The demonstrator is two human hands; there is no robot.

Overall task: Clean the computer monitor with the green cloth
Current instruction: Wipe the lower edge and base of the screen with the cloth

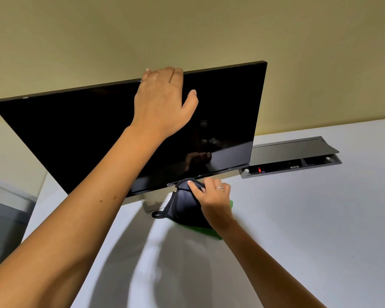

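A black computer monitor [80,134] stands tilted on a white desk [298,230], its screen dark. My left hand [162,101] grips the monitor's top edge, fingers over the back and thumb on the screen. Below the monitor's bottom edge, my right hand [213,196] pinches a dark face mask [182,207] with an ear loop, lifted off the desk. A green cloth [218,234] lies flat on the desk under the mask and my right wrist; only its edges show. The monitor's silver stand [151,202] is partly hidden behind the mask.
An open grey cable box [293,156] with sockets and a red light is set into the desk right of the monitor. A beige wall [187,30] rises behind. The desk's left edge [35,207] drops to a grey floor.
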